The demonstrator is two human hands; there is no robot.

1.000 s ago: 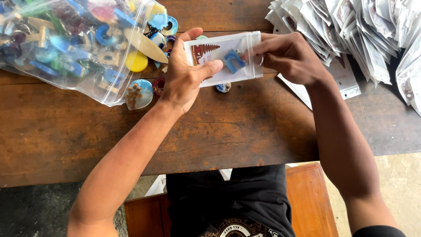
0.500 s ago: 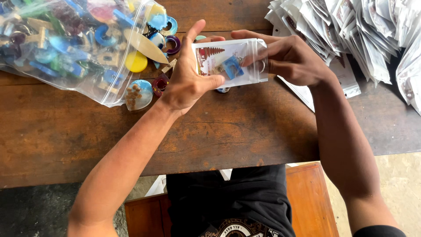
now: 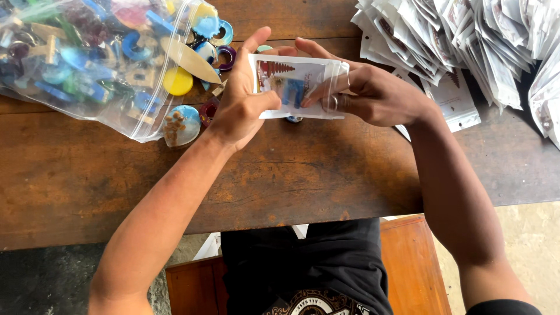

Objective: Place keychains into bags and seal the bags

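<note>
Left hand (image 3: 242,105) now closes thumb back onto small clear pouch (image 3: 297,87), w/ right hand (image 3: 373,93) pinching it further in; pouch looks narrower than 1 s ago.

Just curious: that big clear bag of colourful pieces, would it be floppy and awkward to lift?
Probably floppy: the clear bag sags around its colourful pieces. Likely heavy for its size, being stuffed. Its mouth looks open, with pieces spilled onto the wooden table, so tilting may spill more.

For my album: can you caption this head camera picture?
Two hands, left hand and right hand, hold a small clear packet over a wooden table.
</note>
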